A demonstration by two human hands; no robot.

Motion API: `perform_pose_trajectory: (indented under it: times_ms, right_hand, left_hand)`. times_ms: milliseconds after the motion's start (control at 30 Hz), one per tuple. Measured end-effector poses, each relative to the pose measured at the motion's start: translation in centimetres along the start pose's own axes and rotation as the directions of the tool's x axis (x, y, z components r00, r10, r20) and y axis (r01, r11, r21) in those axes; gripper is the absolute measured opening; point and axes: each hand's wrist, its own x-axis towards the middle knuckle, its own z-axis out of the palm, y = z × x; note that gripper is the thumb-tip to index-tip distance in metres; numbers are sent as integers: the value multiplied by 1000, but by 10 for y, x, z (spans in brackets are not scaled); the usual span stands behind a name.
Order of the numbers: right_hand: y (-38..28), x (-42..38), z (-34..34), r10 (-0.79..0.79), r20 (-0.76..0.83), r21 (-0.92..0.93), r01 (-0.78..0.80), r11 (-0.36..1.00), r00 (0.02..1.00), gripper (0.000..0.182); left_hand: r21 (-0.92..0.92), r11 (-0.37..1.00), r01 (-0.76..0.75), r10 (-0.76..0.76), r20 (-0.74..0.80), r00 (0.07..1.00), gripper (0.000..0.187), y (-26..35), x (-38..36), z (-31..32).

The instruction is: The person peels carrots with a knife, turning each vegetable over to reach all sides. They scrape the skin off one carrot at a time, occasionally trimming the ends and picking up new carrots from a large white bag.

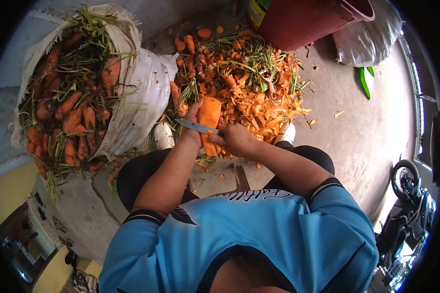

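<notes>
My left hand is closed around a thick carrot whose skin is largely peeled away, showing bright orange flesh. In my right hand is a knife, its blade lying across the carrot and pointing left. A piece of orange flesh shows by the blade near my right thumb. Just beyond my hands, a heap of carrot peelings with green stalks and carrot ends covers the floor. To the left, a white woven sack lies open, full of unpeeled, soil-marked carrots with leafy tops.
A dark red bucket stands past the peelings, beside a filled whitish sack. A green leaf lies on the concrete floor. My white shoes flank the heap. A motorcycle is at the far right.
</notes>
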Motion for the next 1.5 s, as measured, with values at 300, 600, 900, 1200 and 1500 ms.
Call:
perform_pose_trajectory:
  times_ms: [300, 600, 900, 1200, 1500]
  right_hand:
    - [17, 2, -4, -27, 24, 658, 5, 753, 999, 38]
    - [91, 37, 4, 132, -759, 118, -66, 991, 638, 42]
    - [46, 2, -13, 23, -48, 944, 38, 328, 999, 35]
    - [27, -9, -4, 28, 50, 970, -56, 236, 998, 46]
    - [-21, -48, -276, -54, -596, 802, 591, -88, 801, 60]
  left_hand:
    - [-64, 976, -208, 212, 58, 976, 53, 10, -15, 28]
    - [-76, 996, -55, 74, 268, 960, 51, 11, -13, 13]
    - [326, 804, -497, 330, 451, 829, 68, 9, -24, 22]
    - [613, 629, -478, 340, 336, 878, 71, 12, -35, 29]
    - [607, 692, -392, 487, 8, 873, 37, 34, -28, 3]
